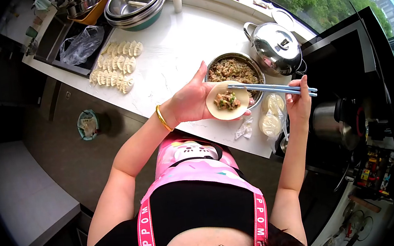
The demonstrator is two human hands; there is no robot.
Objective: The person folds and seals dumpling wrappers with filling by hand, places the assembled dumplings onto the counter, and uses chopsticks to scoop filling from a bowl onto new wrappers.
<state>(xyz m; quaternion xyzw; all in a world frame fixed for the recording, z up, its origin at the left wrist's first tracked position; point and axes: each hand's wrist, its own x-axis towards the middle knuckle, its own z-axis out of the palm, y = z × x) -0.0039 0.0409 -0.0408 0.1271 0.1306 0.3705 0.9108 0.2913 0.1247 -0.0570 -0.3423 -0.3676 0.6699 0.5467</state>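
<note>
A round dumpling wrapper (217, 113) lies across the palm and fingers of my left hand (192, 100), with a mound of meat filling (226, 101) at its middle. My right hand (299, 100) is closed round a pair of light blue chopsticks (275, 87), whose tips are over the upper edge of the wrapper. Just behind the wrapper stands a metal bowl (262, 74) of minced filling (232, 70). Stacked wrappers in a plastic bag (271, 124) lie between the bowl and my right forearm. Folded dumplings (114, 77) sit in rows on the counter at the left.
A lidded steel pot (275, 45) stands behind the bowl, near the window. Nested metal bowls (133, 7) are at the back left, beside a plastic bag (81, 45). A crumpled tissue (244, 128) lies at the counter's front edge. The stove with another pot (330, 121) is at the right.
</note>
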